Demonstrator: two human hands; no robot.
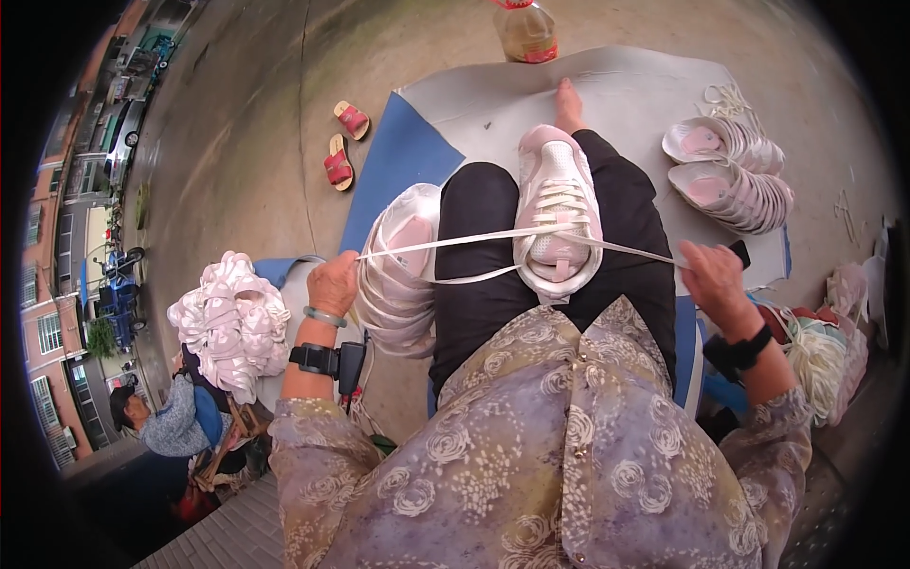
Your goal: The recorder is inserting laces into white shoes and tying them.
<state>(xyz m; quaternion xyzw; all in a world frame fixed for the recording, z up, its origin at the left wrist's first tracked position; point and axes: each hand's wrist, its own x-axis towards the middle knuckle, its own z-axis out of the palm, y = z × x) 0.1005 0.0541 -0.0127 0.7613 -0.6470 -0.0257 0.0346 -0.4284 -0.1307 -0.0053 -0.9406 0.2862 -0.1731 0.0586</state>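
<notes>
A pale pink and white sneaker (pixel 559 248) rests on my lap between my thighs, toe pointing away from me. Its white shoelace (pixel 455 243) crosses the upper in several rows, and the two ends are pulled out sideways. At the left, my left hand (pixel 332 284) is closed on one lace end. My right hand (pixel 713 283) pinches the other end, which runs taut from the shoe's collar. A loop of lace hangs low across my left thigh. Close to my left hand stands a nested stack of pink and white shoes (pixel 393 303).
Two more nested shoe stacks (pixel 735 194) lie at the right on a grey-and-blue mat (pixel 654 81). White laces (pixel 820 365) hang bundled at lower right. A heap of pink-white shoe pieces (pixel 232 327) sits left, near another person (pixel 185 417). Red sandals (pixel 338 163) and a bottle (pixel 526 38) stand farther off.
</notes>
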